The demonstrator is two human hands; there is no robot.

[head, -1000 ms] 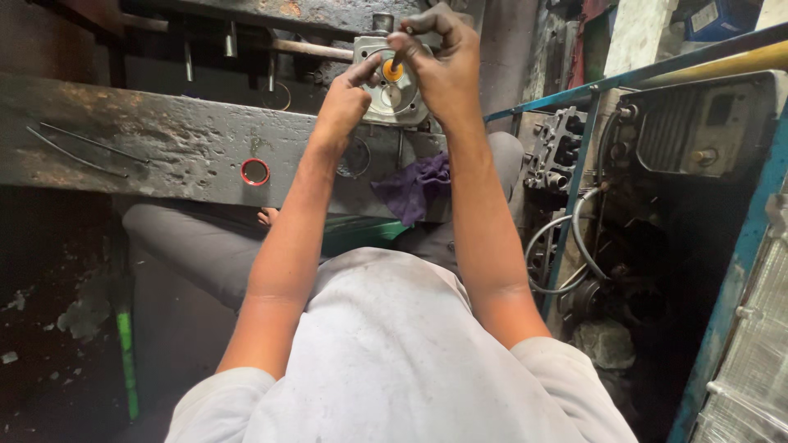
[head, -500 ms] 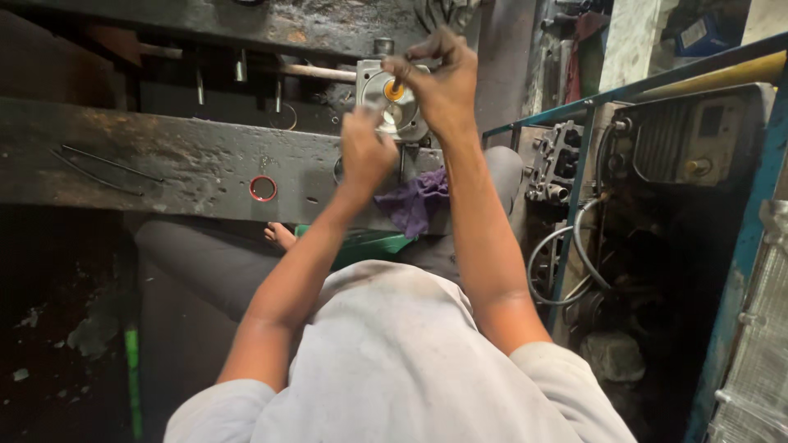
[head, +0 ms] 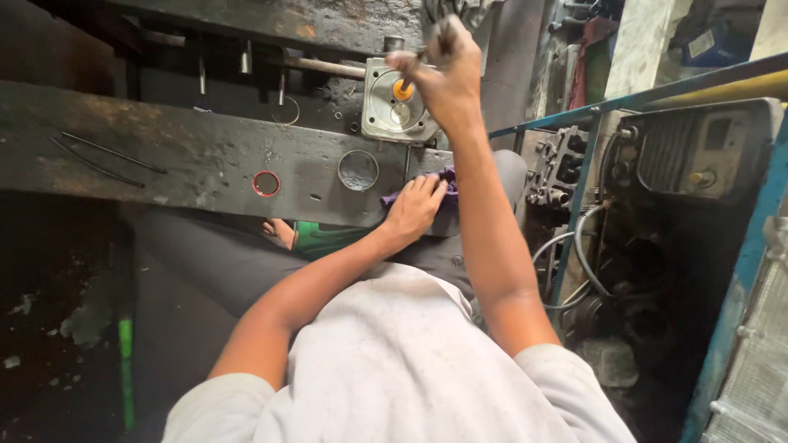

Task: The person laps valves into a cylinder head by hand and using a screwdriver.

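The right hand [head: 439, 70], at the top centre of the frame, has its fingers closed in a fist round the shaft of a slim tool with an orange handle [head: 402, 89], whose working end meets the face of a square, pale metal casting [head: 396, 111] standing on the dark, grimy worktop [head: 164, 156]. The left hand [head: 414, 209], lower and near the middle of the frame, lies flat with fingers loosely spread on a purple rag [head: 427, 184] at the worktop's near edge.

Judging by how things lie, the work on the casting is partly along: a red ring [head: 266, 183] and a round grey disc [head: 358, 170] sit apart on the worktop, left of the rag, seemingly not yet on the casting, and its face looks bare apart from the tool. How much remains to be fitted or cleaned cannot be read from here.

Much is hard to make out. The fist covers most of the tool, so its tip and kind are unclear. The casting's right edge is behind the wrist, and most of the rag is under the left palm. Dim machinery [head: 698, 156] and hoses fill the right side of the frame, their details lost in shadow.
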